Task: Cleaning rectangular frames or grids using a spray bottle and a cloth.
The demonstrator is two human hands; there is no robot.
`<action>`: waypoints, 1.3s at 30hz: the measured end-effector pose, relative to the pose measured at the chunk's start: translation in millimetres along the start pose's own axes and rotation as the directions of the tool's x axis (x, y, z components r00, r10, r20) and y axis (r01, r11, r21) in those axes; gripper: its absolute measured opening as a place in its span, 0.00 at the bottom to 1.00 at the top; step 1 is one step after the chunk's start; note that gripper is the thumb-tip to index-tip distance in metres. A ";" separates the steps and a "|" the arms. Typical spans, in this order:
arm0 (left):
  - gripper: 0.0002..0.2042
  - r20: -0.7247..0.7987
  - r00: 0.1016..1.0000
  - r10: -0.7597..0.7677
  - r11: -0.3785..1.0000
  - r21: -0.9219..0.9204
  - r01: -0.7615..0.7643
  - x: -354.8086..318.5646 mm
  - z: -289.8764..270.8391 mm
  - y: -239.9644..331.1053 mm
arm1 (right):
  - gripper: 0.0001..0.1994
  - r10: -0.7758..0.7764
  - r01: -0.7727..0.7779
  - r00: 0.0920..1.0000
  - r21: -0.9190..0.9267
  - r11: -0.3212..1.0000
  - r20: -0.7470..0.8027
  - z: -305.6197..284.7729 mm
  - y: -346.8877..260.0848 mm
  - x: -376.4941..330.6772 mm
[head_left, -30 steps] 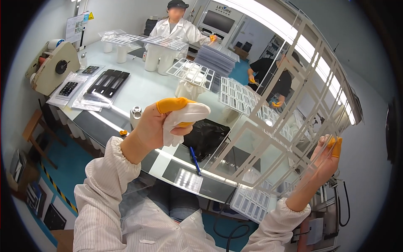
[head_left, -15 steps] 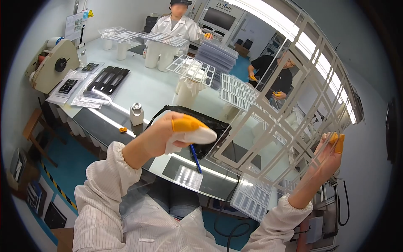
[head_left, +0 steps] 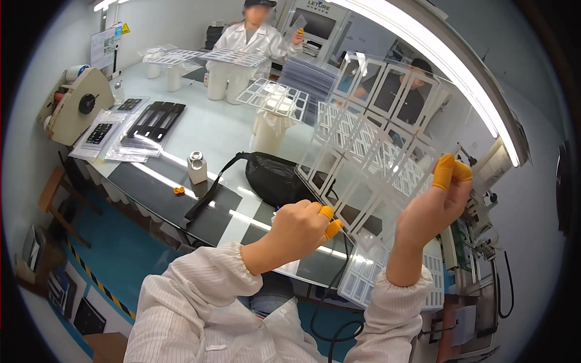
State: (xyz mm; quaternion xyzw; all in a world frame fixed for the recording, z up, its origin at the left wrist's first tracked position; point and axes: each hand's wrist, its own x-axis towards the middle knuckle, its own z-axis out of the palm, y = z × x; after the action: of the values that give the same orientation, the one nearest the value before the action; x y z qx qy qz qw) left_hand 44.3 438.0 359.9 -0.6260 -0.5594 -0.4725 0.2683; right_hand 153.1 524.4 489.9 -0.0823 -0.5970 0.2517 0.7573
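I hold up a clear plastic sheet printed with white rectangular frames (head_left: 367, 114), tilted in front of me. My left hand (head_left: 296, 233) is closed at its lower edge, with orange finger cots on the fingertips. My right hand (head_left: 430, 209), also in orange finger cots, pinches the sheet's right side with thumb and forefinger. Through the sheet, more white-framed sheets show on the table. A black bag (head_left: 266, 178) with a strap lies just beyond my left hand. The white cloth held earlier cannot be clearly made out.
A white bottle (head_left: 196, 169) and loose orange finger cots (head_left: 179, 190) are at left. Black panels (head_left: 156, 118) lie farther back. White cylinders (head_left: 269, 130) support framed sheets; a stack of sheets (head_left: 308, 81) stands behind. A white-coated person (head_left: 248, 41) and another person (head_left: 393, 91) are across the table.
My left hand has moved right and down to the sheet's lower edge. The sheet has turned and shifted left, and my right hand has risen leftward. The white-coated person now raises a small sheet.
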 end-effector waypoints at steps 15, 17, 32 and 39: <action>0.06 0.394 0.619 -0.680 0.262 -0.657 0.707 44.0 -11.3 -157.6 | 0.09 0.419 -0.223 0.691 -0.378 0.899 0.588 -45.4 54.9 -54.9; 0.06 0.337 0.548 -0.765 0.057 -0.813 0.580 65.3 6.3 -189.4 | 0.08 0.486 -0.248 0.671 -0.448 0.859 0.560 -76.4 60.4 -68.2; 0.12 0.686 0.394 -0.612 -0.116 -0.570 0.813 66.8 27.5 -312.0 | 0.06 0.947 -0.802 0.319 -0.520 0.296 0.046 -220.7 71.0 -145.4; 0.12 0.751 0.145 -0.644 -0.242 -0.381 0.892 53.2 23.7 -314.2 | 0.07 0.921 -0.740 0.358 -0.555 0.380 0.153 -197.3 88.0 -150.5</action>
State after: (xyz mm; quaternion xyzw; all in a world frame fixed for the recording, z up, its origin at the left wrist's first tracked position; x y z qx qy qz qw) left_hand -252.3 554.6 337.0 -0.2052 -0.5550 -0.6286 -0.5047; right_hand 290.6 562.6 268.7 -0.4707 -0.6560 0.4935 0.3234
